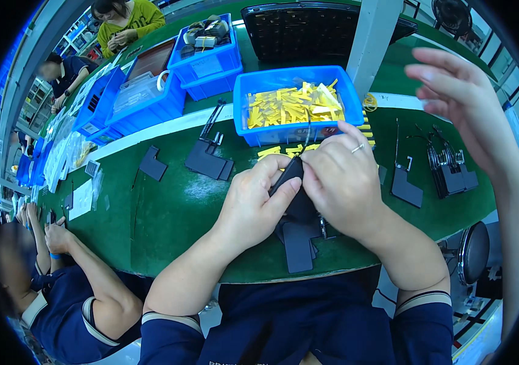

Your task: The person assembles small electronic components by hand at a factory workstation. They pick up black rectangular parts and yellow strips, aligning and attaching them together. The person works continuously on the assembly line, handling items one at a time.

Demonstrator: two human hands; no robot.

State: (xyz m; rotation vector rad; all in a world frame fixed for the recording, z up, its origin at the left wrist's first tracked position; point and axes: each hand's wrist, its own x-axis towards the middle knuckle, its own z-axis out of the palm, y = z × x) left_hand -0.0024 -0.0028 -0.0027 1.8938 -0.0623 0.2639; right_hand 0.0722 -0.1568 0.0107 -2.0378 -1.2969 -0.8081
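Green tabletop (165, 210); left hand (254, 198) clamped on tapered black piece (292, 169); right hand (346, 179): grip unclear.

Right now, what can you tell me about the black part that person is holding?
The black part looks smooth and matte, with a narrow upper end tilted up and away from the person. A thin dark strand rises from about there, in front of the blue bin. The left hand grips it between thumb and fingers; the right hand's fingers are at its upper end. The hands hide its full shape, and I can't tell its material.
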